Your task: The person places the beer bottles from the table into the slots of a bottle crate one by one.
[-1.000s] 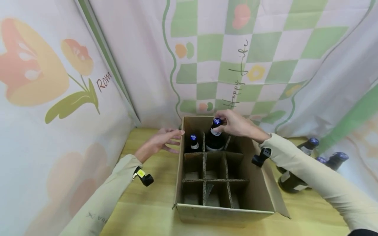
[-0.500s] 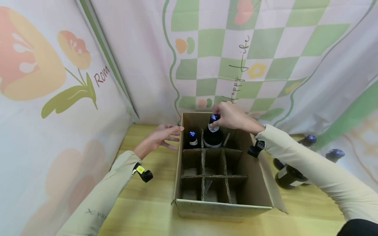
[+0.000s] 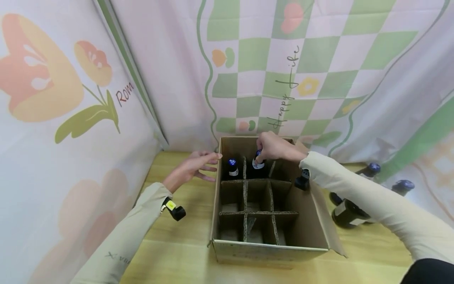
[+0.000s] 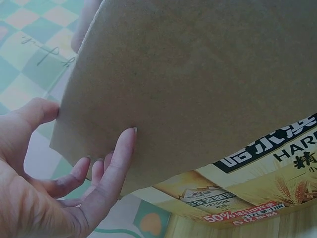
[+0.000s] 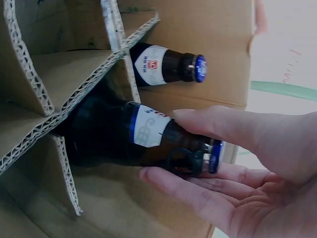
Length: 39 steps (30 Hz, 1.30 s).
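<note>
The bottle (image 5: 147,128) is in the back middle compartment of the cardboard box (image 3: 269,253), neck pinched by the right hand (image 3: 277,147); the left hand (image 3: 195,166), fingers loosely spread, touches the box's side.

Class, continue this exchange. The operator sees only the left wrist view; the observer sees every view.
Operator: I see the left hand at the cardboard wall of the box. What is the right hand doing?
Observer: The right hand grips a bottle by its neck.
Operator: My view shows only the outside of the wall. Whereabouts is that bottle?
Observer: In the middle of the back row of the box, as the head view shows.
Operator: Does it have any company in there?
Observer: Yes, a second bottle with a blue cap sits in the back-left compartment, beside it.
</note>
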Tool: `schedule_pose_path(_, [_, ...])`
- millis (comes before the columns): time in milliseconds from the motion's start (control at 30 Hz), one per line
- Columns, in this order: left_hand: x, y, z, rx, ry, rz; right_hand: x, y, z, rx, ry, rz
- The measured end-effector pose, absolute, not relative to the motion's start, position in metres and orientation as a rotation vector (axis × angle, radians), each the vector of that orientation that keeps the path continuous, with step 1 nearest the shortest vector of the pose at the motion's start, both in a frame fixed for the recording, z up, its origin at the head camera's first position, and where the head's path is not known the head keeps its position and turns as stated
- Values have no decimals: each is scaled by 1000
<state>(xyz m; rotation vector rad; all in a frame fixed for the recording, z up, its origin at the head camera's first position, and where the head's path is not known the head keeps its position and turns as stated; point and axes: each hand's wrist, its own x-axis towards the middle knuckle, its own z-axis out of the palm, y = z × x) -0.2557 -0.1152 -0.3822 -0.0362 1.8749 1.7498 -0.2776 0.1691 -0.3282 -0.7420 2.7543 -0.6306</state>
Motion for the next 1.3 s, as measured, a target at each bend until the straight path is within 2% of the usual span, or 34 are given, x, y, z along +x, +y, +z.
schedule_pose_path(400, [-254,-111,-383,-33,1887,1744,-281,163,-347,-703,2643,-466])
schedule_pose_path(767, [-258,-113,-385,-27,1887,1748,-293,159,-330,-587,2522,-321])
schedule_pose_path(1100, [-257,-117,-385,-34,1889,1747,-296,155,-320,-700,2479,-332])
schedule_pose_path(1300, [-259,-115,-386,-38,1885,1752,-297,163,-315,-679,2472,-454])
